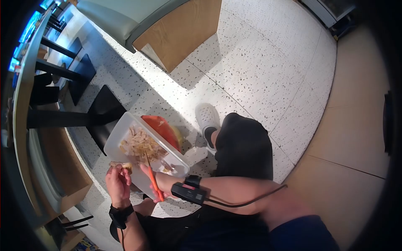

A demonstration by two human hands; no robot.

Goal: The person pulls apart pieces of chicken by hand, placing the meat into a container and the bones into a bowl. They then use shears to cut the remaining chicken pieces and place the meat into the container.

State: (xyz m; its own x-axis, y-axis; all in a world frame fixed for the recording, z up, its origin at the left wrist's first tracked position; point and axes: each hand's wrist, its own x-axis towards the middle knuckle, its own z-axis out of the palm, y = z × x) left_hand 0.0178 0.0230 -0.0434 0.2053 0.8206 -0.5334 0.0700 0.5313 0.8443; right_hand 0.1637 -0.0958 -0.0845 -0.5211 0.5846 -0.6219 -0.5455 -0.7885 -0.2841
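in the smooth translucent tub (pixel 166 146) lies a pale shredded heap (pixel 141 144); by its edge, the left hand (pixel 117 185) pinches a ragged brown chunk (pixel 124 166), the right hand (pixel 161 181) clasps a slim orange-handled cutter (pixel 153 182).

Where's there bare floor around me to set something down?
The widest patch is the speckled floor, bordered by the wood-sided bench, white clog and tan surface. A narrower strip runs between that bench and the black table bases. It's crowded around the plastic tub: red container at right, table base at left, left hand and right hand near.
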